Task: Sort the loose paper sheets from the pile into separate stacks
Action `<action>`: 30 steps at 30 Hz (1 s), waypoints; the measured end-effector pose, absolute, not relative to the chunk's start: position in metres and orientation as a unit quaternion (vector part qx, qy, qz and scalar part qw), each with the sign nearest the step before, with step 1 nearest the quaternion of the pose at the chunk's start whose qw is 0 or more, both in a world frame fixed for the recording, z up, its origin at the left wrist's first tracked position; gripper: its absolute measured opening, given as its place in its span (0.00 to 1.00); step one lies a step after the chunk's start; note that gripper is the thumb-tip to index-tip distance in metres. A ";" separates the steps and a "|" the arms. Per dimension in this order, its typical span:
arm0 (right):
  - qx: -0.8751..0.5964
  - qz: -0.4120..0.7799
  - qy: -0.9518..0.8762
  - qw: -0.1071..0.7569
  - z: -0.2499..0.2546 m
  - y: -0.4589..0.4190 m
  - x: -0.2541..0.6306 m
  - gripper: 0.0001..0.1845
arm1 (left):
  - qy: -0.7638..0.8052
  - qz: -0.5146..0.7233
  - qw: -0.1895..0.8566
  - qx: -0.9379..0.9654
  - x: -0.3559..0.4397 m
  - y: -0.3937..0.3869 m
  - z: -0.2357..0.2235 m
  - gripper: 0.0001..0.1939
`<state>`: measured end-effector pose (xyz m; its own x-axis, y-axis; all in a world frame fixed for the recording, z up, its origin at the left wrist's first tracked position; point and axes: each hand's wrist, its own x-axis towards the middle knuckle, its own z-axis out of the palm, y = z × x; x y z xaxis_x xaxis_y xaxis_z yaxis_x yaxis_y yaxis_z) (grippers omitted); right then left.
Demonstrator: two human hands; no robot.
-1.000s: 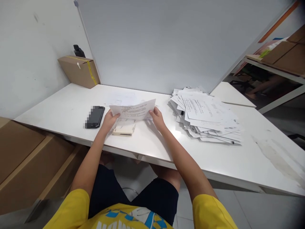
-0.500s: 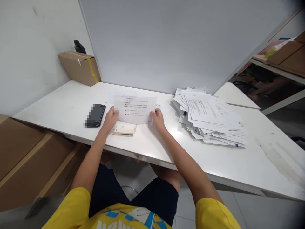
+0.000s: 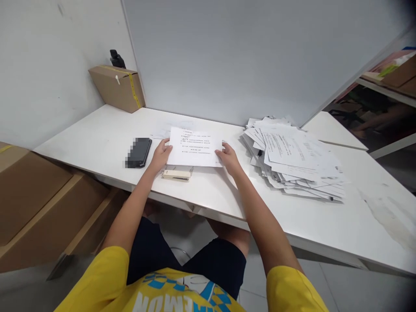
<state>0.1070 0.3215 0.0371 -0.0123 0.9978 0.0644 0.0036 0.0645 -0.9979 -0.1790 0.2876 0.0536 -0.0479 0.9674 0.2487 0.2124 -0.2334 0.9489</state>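
Observation:
A printed sheet of paper is held between my two hands over the desk. My left hand pinches its left edge, thumb on top. Its right edge is gripped by my right hand, also with the thumb above. Just below the sheet lies a cream-coloured flat thing, partly covered by it; I cannot make out its kind. More paper lies on the desk behind the sheet. A black phone-like device, partly pixelated, rests left of my left hand.
A tall, uneven pile of printed papers sits on the right of the white desk. At the back left stands a cardboard box with yellow tape. Large cardboard boxes are at lower left. A grey panel borders the desk.
The sheet has gone from curved and tilted to flatter and lower, both hands keeping hold of it. The whole view has shifted slightly, moving the desk's things rightward in the picture.

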 end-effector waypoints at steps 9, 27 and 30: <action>-0.557 0.465 -0.469 0.503 0.053 0.254 0.178 0.36 | 0.509 0.525 0.227 0.643 -0.185 0.253 0.052 0.23; -0.689 0.422 -0.474 0.349 0.043 0.126 0.196 0.38 | 0.418 0.243 0.132 0.865 -0.153 0.220 0.048 0.28; -0.691 0.417 -0.462 0.366 0.041 0.124 0.197 0.37 | 0.413 0.262 0.170 0.856 -0.153 0.222 0.046 0.27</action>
<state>0.1969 0.1245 0.0410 0.2241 0.9449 -0.2387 0.3334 -0.3044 -0.8923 -0.1525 0.2221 0.0460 0.5220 0.7958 0.3070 0.6177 -0.6009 0.5073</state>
